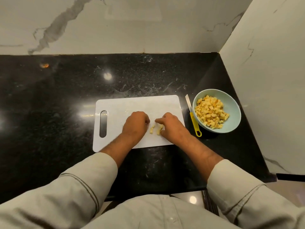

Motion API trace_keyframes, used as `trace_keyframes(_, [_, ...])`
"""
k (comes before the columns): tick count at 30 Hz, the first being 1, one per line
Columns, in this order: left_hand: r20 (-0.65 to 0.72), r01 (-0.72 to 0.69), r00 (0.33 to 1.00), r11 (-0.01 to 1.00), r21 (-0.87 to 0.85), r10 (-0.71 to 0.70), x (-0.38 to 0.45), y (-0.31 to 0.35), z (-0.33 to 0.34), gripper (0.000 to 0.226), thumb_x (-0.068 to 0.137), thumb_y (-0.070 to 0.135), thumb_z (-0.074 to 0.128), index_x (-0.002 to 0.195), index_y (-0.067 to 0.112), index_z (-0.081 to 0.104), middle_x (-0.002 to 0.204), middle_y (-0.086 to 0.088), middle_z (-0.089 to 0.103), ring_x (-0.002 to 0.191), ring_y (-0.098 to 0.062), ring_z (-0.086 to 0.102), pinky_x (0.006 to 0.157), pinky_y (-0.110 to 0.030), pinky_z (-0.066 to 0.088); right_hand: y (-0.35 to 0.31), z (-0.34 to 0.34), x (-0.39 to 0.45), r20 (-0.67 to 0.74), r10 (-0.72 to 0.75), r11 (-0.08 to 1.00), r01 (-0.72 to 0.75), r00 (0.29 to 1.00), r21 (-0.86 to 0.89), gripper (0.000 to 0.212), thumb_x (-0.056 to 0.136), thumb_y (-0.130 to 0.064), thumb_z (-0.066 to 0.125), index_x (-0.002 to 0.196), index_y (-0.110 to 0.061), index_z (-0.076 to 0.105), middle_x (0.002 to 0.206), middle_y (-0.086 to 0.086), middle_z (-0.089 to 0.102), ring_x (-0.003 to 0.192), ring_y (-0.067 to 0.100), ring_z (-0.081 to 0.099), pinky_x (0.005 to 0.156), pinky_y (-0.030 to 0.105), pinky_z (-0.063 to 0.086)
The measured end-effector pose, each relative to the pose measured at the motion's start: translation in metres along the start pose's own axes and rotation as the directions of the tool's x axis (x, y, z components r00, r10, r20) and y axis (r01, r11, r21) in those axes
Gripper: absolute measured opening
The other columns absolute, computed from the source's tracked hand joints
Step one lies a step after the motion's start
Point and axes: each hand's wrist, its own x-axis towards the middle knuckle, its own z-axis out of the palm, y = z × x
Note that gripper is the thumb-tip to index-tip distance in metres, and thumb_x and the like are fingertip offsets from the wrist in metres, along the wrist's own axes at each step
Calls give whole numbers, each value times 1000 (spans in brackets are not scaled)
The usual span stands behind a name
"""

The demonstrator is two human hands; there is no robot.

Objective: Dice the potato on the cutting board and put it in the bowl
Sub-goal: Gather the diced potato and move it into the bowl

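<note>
Over on the left, the white cutting board (115, 123) lies flat on the black speckled tabletop (57, 104), its handle slot at the left end. The left hand (136, 123) rests on the board with fingers curled under; whether they hold a piece, I cannot tell. Between the hands lie the last potato pieces (156, 129), two short pale rows. The right hand (171, 123) is beside them, forefinger stretched out toward the left hand, the thumb touching the near end of the right-hand row, nothing gripped that I can see. Those cubes should be light, firm and a bit wet and starchy, so likely to slip or stick to fingers; best gathered together and pinched from both sides, or scooped. Just right of the board lies the knife (192, 114), yellow handle toward the person, blade pointing away. Beside it, the pale blue bowl (234, 108) already holds a heap of diced potato (211, 113). Behind and to the right, veined white marble walls close off the corner.
</note>
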Motion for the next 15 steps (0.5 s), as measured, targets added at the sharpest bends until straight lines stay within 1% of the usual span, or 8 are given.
trace_keyframes(1, [42, -5, 999, 1000, 8, 5, 0, 1, -1, 23, 86, 11, 65, 107, 14, 71, 110, -6, 68, 100, -23, 62, 89, -32, 50, -2, 1, 0, -11, 13, 1000, -13, 1000, -9, 43, 92, -11, 56, 135, -20, 55, 125, 9, 48, 116, 27, 47, 99, 33, 42])
trace_keyframes(3, [121, -27, 992, 1000, 13, 26, -1, 4, -2, 35, 80, 13, 73, 115, 15, 68, 114, -5, 66, 103, -23, 62, 90, -33, 50, -9, 6, -1, -44, 49, 999, -49, 998, -2, 35, 94, -13, 54, 128, -18, 61, 121, 8, 51, 113, 26, 47, 93, 30, 41])
trace_keyframes(6, [159, -81, 984, 997, 20, 76, -3, 7, -1, 40, 78, 12, 74, 117, 17, 66, 116, -6, 65, 103, -23, 62, 88, -35, 51, -16, 12, -1, -72, 121, 993, -120, 990, 14, 26, 95, -17, 54, 118, -12, 65, 115, 8, 58, 107, 24, 53, 86, 28, 43])
trace_keyframes(9, [191, -114, 976, 993, 32, 105, -4, 10, 0, 44, 74, 12, 77, 116, 18, 66, 112, -5, 64, 99, -24, 62, 79, -32, 50, -20, 8, 2, -71, 160, 987, -161, 984, -8, 23, 94, -19, 57, 112, -10, 67, 108, 9, 63, 99, 26, 60, 79, 29, 45])
trace_keyframes(11, [182, -129, 976, 990, 52, 117, -3, 14, 1, 37, 74, 9, 76, 110, 18, 68, 107, -5, 65, 94, -25, 63, 73, -31, 48, -22, 4, 3, -65, 127, 989, -132, 990, -74, 22, 94, -17, 57, 113, -12, 67, 106, 11, 63, 97, 27, 61, 77, 29, 44])
trace_keyframes(12, [176, -132, 977, 989, 60, 119, -3, 16, 1, 33, 75, 8, 74, 106, 18, 68, 105, -5, 65, 93, -25, 63, 73, -31, 49, -22, 2, 4, -61, 107, 988, -113, 992, -103, 22, 93, -16, 57, 112, -12, 68, 105, 11, 62, 96, 28, 61, 76, 29, 43])
trace_keyframes(15, [174, -113, 980, 991, 67, 99, 0, 21, 3, 23, 80, 6, 67, 100, 18, 69, 105, -6, 66, 94, -26, 63, 79, -35, 53, -15, -2, 6, -56, 96, 984, -104, 994, -147, 17, 90, -12, 58, 104, -10, 68, 103, 12, 61, 93, 29, 60, 73, 29, 40])
